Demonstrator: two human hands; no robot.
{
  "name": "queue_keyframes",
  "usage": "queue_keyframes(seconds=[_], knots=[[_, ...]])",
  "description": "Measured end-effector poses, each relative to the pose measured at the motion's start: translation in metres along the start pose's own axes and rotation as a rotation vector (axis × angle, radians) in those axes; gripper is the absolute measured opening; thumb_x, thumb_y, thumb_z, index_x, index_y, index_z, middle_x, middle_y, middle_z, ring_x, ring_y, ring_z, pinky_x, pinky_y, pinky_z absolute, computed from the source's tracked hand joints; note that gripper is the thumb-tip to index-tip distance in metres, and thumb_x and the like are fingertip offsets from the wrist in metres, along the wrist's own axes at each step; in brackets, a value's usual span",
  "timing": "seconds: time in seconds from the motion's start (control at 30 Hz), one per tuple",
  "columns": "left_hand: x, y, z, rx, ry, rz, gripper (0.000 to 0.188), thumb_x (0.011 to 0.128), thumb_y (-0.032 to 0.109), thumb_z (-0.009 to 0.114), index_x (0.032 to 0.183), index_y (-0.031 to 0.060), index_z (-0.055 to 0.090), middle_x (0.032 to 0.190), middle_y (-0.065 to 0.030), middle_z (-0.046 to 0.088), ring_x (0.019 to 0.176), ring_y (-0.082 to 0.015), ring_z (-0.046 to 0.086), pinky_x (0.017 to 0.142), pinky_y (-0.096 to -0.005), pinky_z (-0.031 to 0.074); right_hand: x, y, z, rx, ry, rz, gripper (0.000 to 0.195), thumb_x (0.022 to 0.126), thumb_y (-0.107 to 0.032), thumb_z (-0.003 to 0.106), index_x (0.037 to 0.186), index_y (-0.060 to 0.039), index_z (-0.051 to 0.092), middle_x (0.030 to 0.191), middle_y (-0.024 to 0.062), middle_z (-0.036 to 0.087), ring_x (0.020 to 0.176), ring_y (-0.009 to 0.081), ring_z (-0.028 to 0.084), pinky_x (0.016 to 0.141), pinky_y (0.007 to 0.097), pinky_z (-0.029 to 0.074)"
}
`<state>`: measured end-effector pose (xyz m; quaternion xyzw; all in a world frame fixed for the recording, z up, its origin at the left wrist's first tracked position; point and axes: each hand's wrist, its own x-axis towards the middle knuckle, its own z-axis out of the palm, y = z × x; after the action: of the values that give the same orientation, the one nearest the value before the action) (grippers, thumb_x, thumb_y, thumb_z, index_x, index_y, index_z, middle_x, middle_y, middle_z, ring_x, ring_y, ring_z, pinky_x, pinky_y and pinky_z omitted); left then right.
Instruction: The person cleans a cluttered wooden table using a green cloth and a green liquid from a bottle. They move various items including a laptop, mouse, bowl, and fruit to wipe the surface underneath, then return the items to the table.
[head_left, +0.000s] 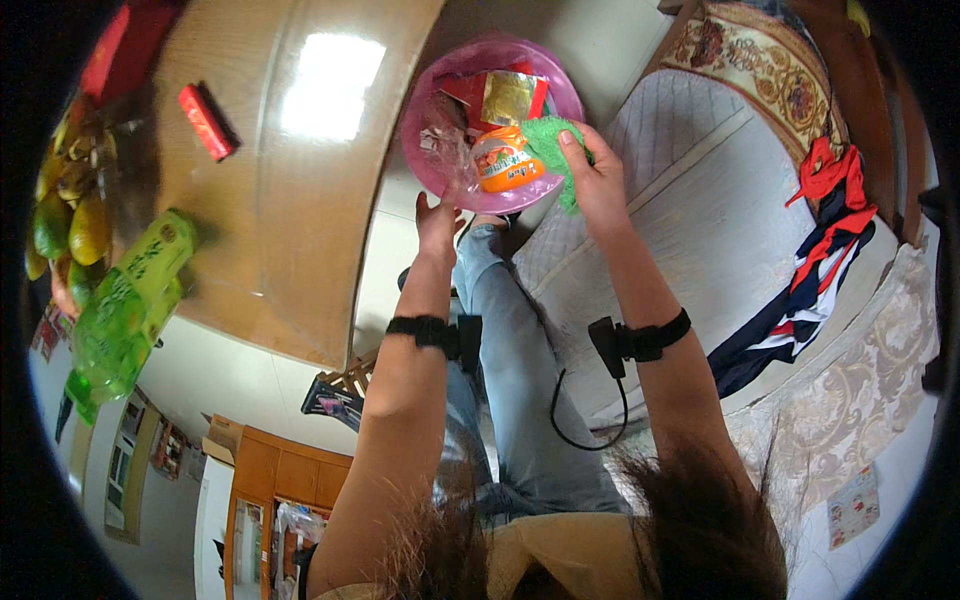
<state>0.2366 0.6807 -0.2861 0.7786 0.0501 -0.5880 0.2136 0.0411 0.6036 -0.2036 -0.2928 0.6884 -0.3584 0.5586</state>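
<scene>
A pink plastic basin (418, 139) stands on the floor between the wooden table and the sofa. Inside it lie an orange printed package (510, 165), a gold square (512, 97) on red wrappings, and crumpled clear plastic (448, 154). My right hand (596, 169) holds a green fluffy cloth (551, 142) over the basin's right side, its thumb pressed on the cloth. With fingers spread, my left hand (439, 221) is at the basin's lower left rim, beside the clear plastic; whether its fingertips touch rim or plastic I cannot tell.
At left, the wooden table (300, 210) bears a red stick-shaped package (205, 122), a green printed plastic package (135, 300) and yellow-green fruit (88, 229). The grey padded seat (697, 187) at right carries a red, navy and white cloth (810, 277). My legs are below the basin.
</scene>
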Motion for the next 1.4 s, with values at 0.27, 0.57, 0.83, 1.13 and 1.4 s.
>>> queue_keyframes(seconds=[0.27, 0.57, 0.83, 1.13, 1.4], knots=[[0.054, -0.028, -0.010, -0.063, -0.115, 0.158, 0.033, 0.087, 0.005, 0.061, 0.120, 0.0033, 0.061, 0.113, -0.0117, 0.067, 0.091, -0.0253, 0.070, 0.063, -0.0385, 0.062, -0.056, 0.037, 0.003, -0.006, 0.016, 0.044, 0.029, 0.100, -0.025, 0.060, 0.119, -0.0032, 0.067, 0.100, -0.0015, 0.066, 0.089, 0.0060, 0.057, 0.079, 0.0222, 0.046], [0.007, -0.095, -0.159, 0.231, -0.063, 0.095, 0.028, 0.085, -0.001, 0.058, 0.113, -0.0076, 0.060, 0.099, -0.0170, 0.070, 0.076, -0.0268, 0.072, 0.059, -0.0389, 0.064, -0.159, 0.076, 0.061, 0.115, -0.049, 0.078, 0.028, 0.099, -0.024, 0.061, 0.116, -0.0020, 0.068, 0.099, -0.0014, 0.065, 0.089, 0.0063, 0.057, 0.079, 0.0231, 0.047], [-0.018, -0.175, -0.304, -0.118, 0.070, 0.029, 0.028, 0.086, -0.005, 0.053, 0.112, -0.0067, 0.061, 0.096, -0.0160, 0.069, 0.071, -0.0267, 0.072, 0.057, -0.0386, 0.064, -0.212, 0.100, 0.130, 0.001, -0.335, 0.241, 0.030, 0.099, -0.025, 0.062, 0.118, -0.0018, 0.066, 0.100, -0.0011, 0.066, 0.091, 0.0064, 0.058, 0.082, 0.0240, 0.048], [0.054, -0.184, -0.342, -0.898, 0.229, -0.011, 0.036, 0.089, -0.007, 0.051, 0.125, -0.0040, 0.051, 0.109, -0.0192, 0.064, 0.085, -0.0333, 0.071, 0.064, -0.0407, 0.066, -0.227, 0.090, 0.213, -0.270, -0.612, 0.176, 0.030, 0.100, -0.024, 0.060, 0.123, -0.0051, 0.065, 0.104, -0.0015, 0.066, 0.093, 0.0060, 0.058, 0.082, 0.0229, 0.048], [0.088, -0.170, -0.357, -0.997, -0.033, -0.225, 0.058, 0.090, 0.024, 0.072, 0.138, 0.0084, 0.042, 0.136, -0.0185, 0.047, 0.103, -0.0344, 0.060, 0.082, -0.0515, 0.059, -0.243, 0.081, 0.240, -0.337, -0.813, 0.244, 0.030, 0.101, -0.022, 0.060, 0.125, -0.0055, 0.064, 0.107, -0.0021, 0.064, 0.096, 0.0058, 0.055, 0.085, 0.0230, 0.046]])
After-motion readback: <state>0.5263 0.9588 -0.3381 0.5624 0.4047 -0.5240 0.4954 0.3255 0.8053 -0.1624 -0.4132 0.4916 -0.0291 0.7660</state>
